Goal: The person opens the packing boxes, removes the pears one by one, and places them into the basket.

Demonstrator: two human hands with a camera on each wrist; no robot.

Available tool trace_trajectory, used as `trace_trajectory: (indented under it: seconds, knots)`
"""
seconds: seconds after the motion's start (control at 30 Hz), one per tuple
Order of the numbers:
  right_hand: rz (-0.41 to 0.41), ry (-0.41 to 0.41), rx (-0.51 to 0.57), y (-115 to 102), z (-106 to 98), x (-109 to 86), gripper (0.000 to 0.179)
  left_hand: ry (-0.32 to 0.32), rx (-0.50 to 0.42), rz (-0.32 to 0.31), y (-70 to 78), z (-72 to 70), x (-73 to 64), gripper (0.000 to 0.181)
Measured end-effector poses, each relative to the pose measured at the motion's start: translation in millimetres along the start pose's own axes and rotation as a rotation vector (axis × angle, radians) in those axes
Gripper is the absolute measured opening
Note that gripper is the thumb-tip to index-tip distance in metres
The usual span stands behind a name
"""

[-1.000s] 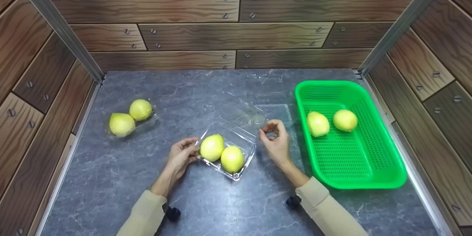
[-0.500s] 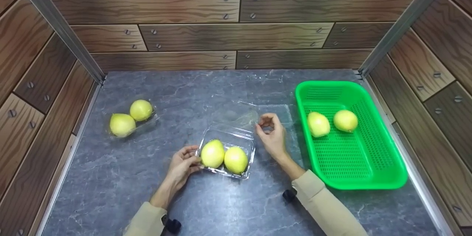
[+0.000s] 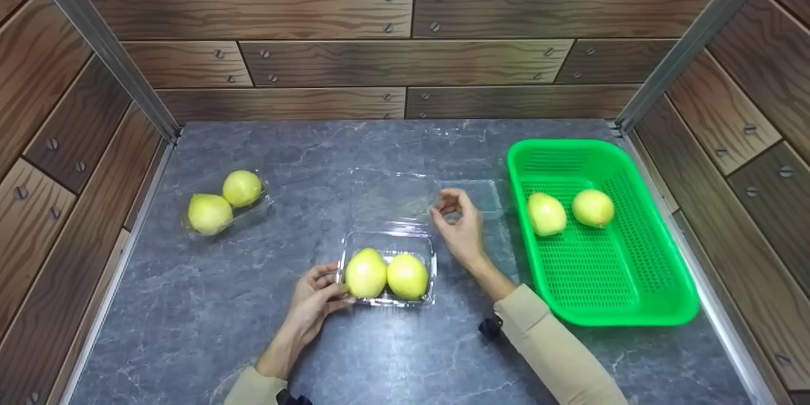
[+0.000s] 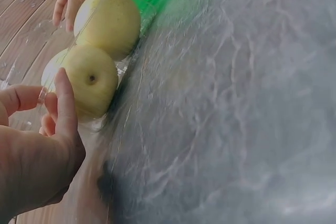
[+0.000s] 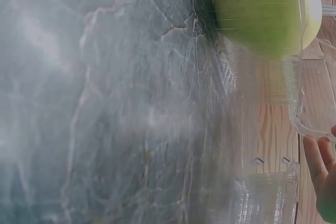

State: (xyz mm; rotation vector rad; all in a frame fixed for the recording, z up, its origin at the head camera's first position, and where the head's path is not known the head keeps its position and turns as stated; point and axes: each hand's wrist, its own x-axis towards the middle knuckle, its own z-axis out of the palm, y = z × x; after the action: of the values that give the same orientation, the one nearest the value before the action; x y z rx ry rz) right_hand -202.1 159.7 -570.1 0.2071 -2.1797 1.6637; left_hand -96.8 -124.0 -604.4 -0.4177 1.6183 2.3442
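Note:
A hinged clear plastic clamshell box (image 3: 392, 242) stands on the table with its lid (image 3: 392, 193) folded back flat behind it. Two yellow-green pears, a left one (image 3: 366, 273) and a right one (image 3: 407, 276), sit side by side in its base. My left hand (image 3: 313, 304) pinches the base's left rim, one finger stretched along the wall beside a pear (image 4: 86, 80) in the left wrist view. At the lid's right edge my right hand (image 3: 462, 224) pinches the plastic between thumb and curled fingers. Its fingertips (image 5: 313, 153) show at the lid's corner in the right wrist view.
On the right stands a green basket (image 3: 633, 259) holding two pears (image 3: 546, 214). Another clear box (image 3: 266, 196) with two pears (image 3: 210, 213) lies at the left. More clear plastic boxes (image 3: 487, 190) lie behind my right hand. Wood-patterned walls (image 3: 405, 63) enclose the table.
The clamshell box has turned counterclockwise until it lies square to me, and the pears have come level. My left hand moved nearer; my right hand moved left and away with the lid.

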Motion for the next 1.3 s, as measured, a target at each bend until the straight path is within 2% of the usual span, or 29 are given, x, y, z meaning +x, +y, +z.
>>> trace_trajectory:
  seconds: [0.2, 0.5, 0.83, 1.03, 1.3]
  knots:
    - [0.012, 0.008, -0.040, -1, 4, 2.5, 0.035, 0.006, 0.036, -0.021, 5.7, -4.7, -0.8, 0.047]
    - [-0.058, -0.017, -0.056, 4, 3, 5.2, 0.038, 0.020, 0.101, -0.041, 17.7, -16.1, 19.5, 0.049]
    - [-0.094, -0.054, -0.095, 1, 8, 9.0, 0.035, -0.015, 0.209, -0.029, 24.9, -16.1, 31.7, 0.051]
    - [-0.106, -0.078, -0.101, -1, 12, 10.6, 0.037, -0.022, 0.209, -0.029, 23.9, -16.9, 34.0, 0.052]
    - [-0.102, -0.087, -0.172, -3, 17, 10.5, 0.041, -0.018, 0.181, -0.035, 22.6, -18.9, 30.0, 0.057]
